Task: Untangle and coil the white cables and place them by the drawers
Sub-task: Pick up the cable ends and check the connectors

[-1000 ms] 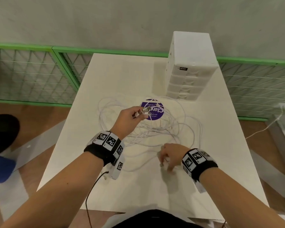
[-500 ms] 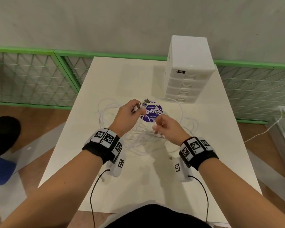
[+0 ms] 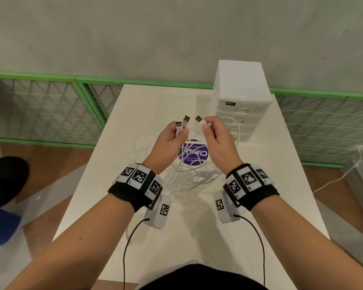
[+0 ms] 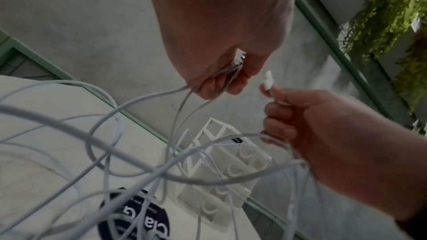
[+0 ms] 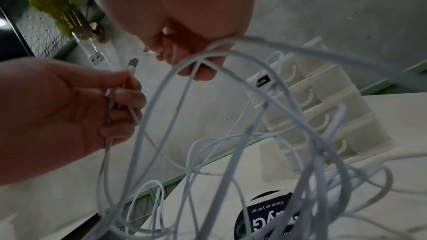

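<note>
A tangle of white cables [image 3: 187, 172] lies on the white table [image 3: 197, 248], with loops hanging up to both raised hands. My left hand [image 3: 174, 135] grips two USB plug ends [image 3: 181, 124] that stick up from its fingers. My right hand [image 3: 211, 130] pinches a third USB plug [image 3: 200, 119] between thumb and forefinger, close beside the left. In the left wrist view the left hand [image 4: 221, 79] holds its cable ends and the right hand [image 4: 289, 109] holds a plug [image 4: 268, 79]. The white drawer unit [image 3: 241, 101] stands at the table's far right.
A round purple sticker [image 3: 194, 152] sits on the table under the cables. Green mesh fencing [image 3: 40, 109] runs behind the table against a grey wall. Another white cable [image 3: 342, 176] trails over the floor at right. A dark shoe [image 3: 6, 176] shows at left.
My right hand lifted off the table with a plug end and rose next to the left. Both hands moved up and away from me, pulling cable loops off the pile.
</note>
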